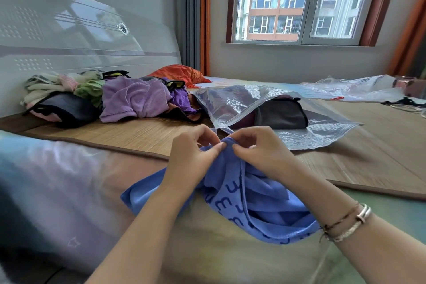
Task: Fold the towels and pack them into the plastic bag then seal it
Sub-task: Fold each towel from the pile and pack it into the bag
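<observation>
Blue microfibre towel bunched on the near edge of the bed, top hem lifted and pinched by both hands, likely to find a corner and square the cloth before folding. Left hand thumb and forefinger nipping the hem; right hand just beside it, fingers curled over the same edge, fingertips almost touching the left's. Both forearms angled inward from the bed's near edge, wrists raised, right wrist ringed with bracelets. Clear plastic bag lying open just beyond the hands on the bamboo mat, mouth turned toward them, dark grey folded towel already inside. Unfolded pile, purple towel uppermost, waiting by the headboard at the mat's far left corner.
</observation>
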